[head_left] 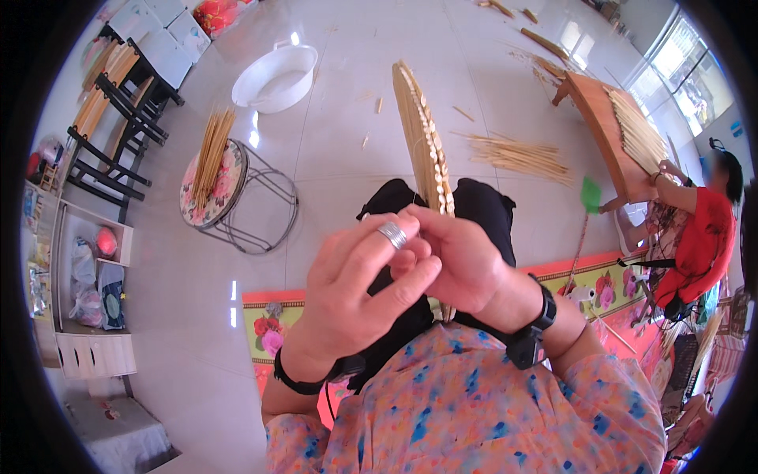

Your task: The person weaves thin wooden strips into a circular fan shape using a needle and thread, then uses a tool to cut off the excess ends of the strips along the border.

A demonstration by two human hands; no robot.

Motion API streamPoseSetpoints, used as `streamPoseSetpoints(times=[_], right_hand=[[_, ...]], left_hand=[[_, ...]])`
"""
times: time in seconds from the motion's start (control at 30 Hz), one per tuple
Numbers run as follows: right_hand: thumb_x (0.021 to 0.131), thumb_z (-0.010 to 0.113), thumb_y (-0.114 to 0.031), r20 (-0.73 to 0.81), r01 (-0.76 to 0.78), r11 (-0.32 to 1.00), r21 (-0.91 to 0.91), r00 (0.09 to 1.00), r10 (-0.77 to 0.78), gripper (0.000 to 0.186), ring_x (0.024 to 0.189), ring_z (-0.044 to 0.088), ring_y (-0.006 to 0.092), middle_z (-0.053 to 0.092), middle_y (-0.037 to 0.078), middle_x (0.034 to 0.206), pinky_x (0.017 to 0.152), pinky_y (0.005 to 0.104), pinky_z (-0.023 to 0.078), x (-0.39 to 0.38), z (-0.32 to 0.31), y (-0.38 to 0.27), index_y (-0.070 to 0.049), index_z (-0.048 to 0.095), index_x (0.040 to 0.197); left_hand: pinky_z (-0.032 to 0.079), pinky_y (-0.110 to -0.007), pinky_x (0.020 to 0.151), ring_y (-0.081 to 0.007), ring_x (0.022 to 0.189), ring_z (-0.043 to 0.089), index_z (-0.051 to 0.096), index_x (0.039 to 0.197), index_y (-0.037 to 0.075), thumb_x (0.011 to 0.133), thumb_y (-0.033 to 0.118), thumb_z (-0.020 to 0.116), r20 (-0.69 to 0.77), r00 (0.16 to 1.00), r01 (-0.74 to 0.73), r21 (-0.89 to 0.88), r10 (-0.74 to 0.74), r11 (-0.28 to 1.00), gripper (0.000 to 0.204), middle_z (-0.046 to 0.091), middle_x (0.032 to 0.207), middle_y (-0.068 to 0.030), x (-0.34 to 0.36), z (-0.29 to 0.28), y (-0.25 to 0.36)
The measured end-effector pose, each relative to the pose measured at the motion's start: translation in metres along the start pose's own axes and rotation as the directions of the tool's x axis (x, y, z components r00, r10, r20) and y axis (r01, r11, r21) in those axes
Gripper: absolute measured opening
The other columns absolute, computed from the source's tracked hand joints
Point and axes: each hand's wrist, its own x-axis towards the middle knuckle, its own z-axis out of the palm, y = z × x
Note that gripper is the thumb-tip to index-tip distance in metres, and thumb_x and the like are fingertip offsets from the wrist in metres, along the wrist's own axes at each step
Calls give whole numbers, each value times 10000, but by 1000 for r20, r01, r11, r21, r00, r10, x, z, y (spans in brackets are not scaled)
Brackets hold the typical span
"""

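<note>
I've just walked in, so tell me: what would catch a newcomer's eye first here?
Probably the left hand, silver-coloured ring and all, beside the right hand near the centre. Above them in the picture runs a long tan piece with a pale knobbly edge. Then perhaps the person in red at far right and the white basin at upper left.

"What's on the floor ahead?"
"A white basin, with black chairs farther left."
"And in the shelving unit?"
"Plastic bags and something round and red, too blurred to name for certain."
"Over to the right?"
"A green paddle, its thin stick reaching toward the floral mat."
</note>
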Motion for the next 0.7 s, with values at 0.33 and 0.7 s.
streamPoseSetpoints(times=[0.33,0.7], right_hand=[[1015,451,-181,-129,139,957,-255,976,-176,265,739,535,130,568,23,800,728,270,465,-18,10,3,-35,579,835],[798,710,-144,329,-61,-404,-913,479,-814,355,983,599,322,590,177,1153,840,392,497,7,-19,-47,-6,605,1108]], left_hand=[[480,-337,724,-258,988,656,678,906,49,762,84,710,-26,1000,-6,-241,0,971,152,660,1082,-91,-1,6,-2],[457,-245,447,-168,470,562,428,1046,16,1025,83,410,-117,483,321,-898,-868,300,72,635,793,-161,-19,-6,-22]])
